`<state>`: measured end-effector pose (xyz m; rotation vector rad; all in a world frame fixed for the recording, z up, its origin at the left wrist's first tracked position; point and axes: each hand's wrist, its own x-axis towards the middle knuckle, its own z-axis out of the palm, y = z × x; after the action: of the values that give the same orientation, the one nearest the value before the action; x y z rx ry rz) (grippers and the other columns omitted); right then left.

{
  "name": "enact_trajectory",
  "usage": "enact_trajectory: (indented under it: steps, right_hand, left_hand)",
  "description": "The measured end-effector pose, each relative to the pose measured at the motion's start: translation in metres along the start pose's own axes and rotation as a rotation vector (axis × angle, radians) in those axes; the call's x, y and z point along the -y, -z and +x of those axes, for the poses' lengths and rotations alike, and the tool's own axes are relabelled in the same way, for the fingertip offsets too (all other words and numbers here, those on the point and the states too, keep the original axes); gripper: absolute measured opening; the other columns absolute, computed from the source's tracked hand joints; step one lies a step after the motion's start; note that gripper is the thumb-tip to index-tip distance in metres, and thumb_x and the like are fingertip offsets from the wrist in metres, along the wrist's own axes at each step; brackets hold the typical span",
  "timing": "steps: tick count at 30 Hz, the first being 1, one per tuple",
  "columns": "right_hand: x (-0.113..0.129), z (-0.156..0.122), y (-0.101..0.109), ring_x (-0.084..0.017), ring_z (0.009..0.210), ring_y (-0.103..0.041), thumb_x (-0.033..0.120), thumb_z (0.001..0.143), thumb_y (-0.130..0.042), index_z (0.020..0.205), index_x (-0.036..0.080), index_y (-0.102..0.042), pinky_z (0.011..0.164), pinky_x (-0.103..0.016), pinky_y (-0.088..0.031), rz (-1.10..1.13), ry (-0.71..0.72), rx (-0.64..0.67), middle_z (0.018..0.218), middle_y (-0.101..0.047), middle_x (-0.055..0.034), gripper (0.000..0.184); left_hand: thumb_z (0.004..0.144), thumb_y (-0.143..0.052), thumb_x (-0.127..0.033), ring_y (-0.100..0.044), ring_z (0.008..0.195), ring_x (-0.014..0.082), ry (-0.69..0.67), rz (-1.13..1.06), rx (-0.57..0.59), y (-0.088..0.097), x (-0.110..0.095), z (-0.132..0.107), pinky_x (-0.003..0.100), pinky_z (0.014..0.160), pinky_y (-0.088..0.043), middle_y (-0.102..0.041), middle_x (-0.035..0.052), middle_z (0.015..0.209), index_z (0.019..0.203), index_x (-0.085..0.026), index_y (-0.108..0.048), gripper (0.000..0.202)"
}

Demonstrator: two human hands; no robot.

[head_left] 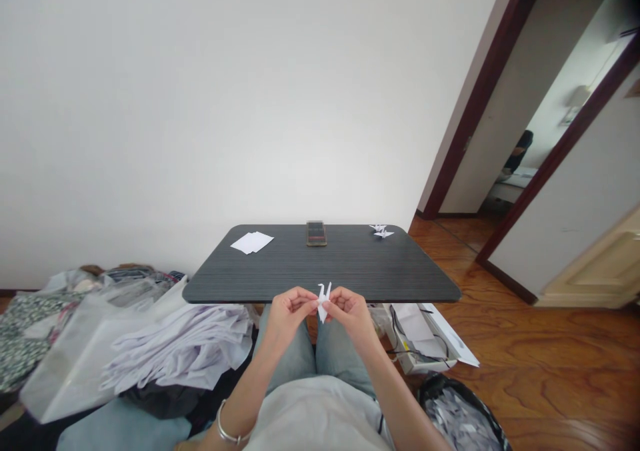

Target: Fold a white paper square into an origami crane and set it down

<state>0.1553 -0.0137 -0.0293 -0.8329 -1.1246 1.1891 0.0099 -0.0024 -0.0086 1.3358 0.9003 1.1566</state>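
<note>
A small white paper crane [323, 309] is pinched between my two hands just off the near edge of the dark table [300, 268]. Its thin neck and tail point up, and the head end is bent over. My left hand [295, 306] grips its left side with thumb and forefinger. On the other side, my right hand [347, 306] holds it the same way, the thumb pressed on the folded paper. The fingertips hide part of the crane's body.
White paper sheets [252, 242] lie at the table's back left, a phone [316, 233] at back centre, and finished paper cranes [383, 233] at back right. Folded clothes [185, 344] are piled left. An open box [423, 341] and a black bag of scraps [463, 414] sit right.
</note>
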Motion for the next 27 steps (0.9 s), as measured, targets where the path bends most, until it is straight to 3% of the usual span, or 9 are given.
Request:
enact_trajectory:
  steps: [12, 21, 27]
  right_hand:
    - [0.0019, 0.0003, 0.0021, -0.010, 0.049, -0.052, 0.037, 0.065, -0.072, 0.068, 0.017, -0.063, 0.047, -0.022, -0.044, 0.028, 0.002, -0.025, 0.059, -0.062, 0.0002, 0.023]
    - [0.0040, 0.0004, 0.0021, -0.008, 0.046, -0.044, 0.037, 0.068, -0.070, 0.066, 0.016, -0.064, 0.045, -0.020, -0.034, -0.016, 0.009, -0.005, 0.055, -0.058, 0.0017, 0.022]
    - [0.0036, -0.0004, 0.0021, -0.009, 0.043, -0.044, 0.037, 0.067, -0.071, 0.077, 0.016, -0.063, 0.044, -0.021, -0.035, 0.039, -0.016, -0.008, 0.051, -0.055, 0.0035, 0.025]
  left_hand:
    - [0.067, -0.070, -0.026, -0.062, 0.066, 0.0143, 0.004, -0.050, 0.046, 0.0003, 0.0014, -0.0003, 0.027, 0.066, -0.051, -0.065, 0.0020, 0.068, 0.073, -0.014, -0.062, 0.016]
    - [0.066, -0.072, -0.023, -0.061, 0.073, 0.0152, -0.071, -0.018, 0.070, 0.0020, 0.0038, 0.0008, 0.026, 0.069, -0.048, -0.066, 0.0048, 0.076, 0.077, -0.013, -0.062, 0.018]
    - [0.069, -0.069, -0.028, -0.061, 0.075, 0.0171, -0.094, 0.048, 0.041, 0.0014, 0.0019, 0.0008, 0.027, 0.071, -0.047, -0.068, 0.0056, 0.077, 0.077, -0.014, -0.063, 0.017]
